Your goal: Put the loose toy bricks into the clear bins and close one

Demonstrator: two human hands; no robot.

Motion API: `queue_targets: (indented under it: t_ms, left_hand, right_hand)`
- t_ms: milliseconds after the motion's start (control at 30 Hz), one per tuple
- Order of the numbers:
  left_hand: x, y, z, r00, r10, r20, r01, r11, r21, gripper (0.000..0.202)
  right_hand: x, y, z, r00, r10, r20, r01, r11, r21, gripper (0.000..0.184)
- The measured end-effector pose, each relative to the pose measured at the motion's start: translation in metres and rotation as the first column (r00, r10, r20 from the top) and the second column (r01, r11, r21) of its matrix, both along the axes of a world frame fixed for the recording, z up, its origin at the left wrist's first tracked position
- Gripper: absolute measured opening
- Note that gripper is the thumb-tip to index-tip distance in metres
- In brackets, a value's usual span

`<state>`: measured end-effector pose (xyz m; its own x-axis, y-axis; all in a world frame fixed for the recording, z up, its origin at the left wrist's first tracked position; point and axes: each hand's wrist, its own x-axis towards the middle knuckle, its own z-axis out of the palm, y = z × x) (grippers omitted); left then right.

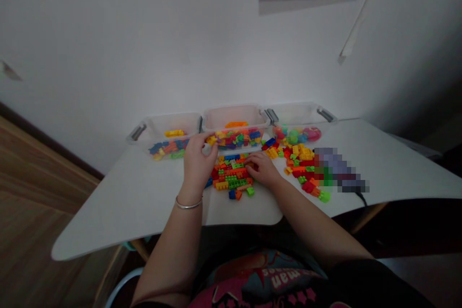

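**Hands working in a heap of toy bricks (231,178)**

Left hand (198,161) is stretching forward with its fingers (211,140) curling at the front rim of the middle storage bin (234,118), right against the bricks inside it. Whether those fingers are pinching a brick or only touching the rim is impossible to tell from this view. A thin metal bangle (188,203) is circling the left wrist.

Right hand (262,168) is lying palm down with its fingers curled onto the red and orange bricks at the edge of the heap. It is not clear whether it is grasping any of them.

The heap is sitting on a white table (108,211), just in front of the middle bin and between the two hands. A second scatter of bricks (299,163) is spreading to its right. All three clear plastic bins stand in a row along the table's far edge. The left bin (173,125) is holding mixed bricks, the middle bin is holding mixed bricks and an orange piece, and the right bin (299,115) is holding rounded pink, green and blue pieces. A pixelated patch (339,168) is hiding whatever lies at the right of the table.
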<state>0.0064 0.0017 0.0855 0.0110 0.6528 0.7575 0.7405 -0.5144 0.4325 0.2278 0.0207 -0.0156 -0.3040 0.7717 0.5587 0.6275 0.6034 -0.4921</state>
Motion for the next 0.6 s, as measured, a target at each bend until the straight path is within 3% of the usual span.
queue_targets:
  t_ms: [200,433,600]
  left_hand:
    - [0.013,0.014,0.018,0.972,-0.074,0.222,0.084,0.996,-0.038,0.031]
    - [0.018,0.068,0.024,0.848,-0.144,0.510,0.221,0.971,-0.094,0.026]
    - [0.020,0.097,0.027,0.921,-0.092,0.379,0.196,0.950,-0.245,0.026]
  right_hand:
    - [-0.001,0.001,0.000,1.000,0.003,-0.001,-0.003,1.000,-0.001,0.014]
    - [0.001,0.003,-0.003,1.000,0.015,0.003,-0.015,1.000,0.020,0.016]
    - [0.002,0.004,-0.005,1.000,0.014,0.000,-0.014,1.000,0.018,0.016]
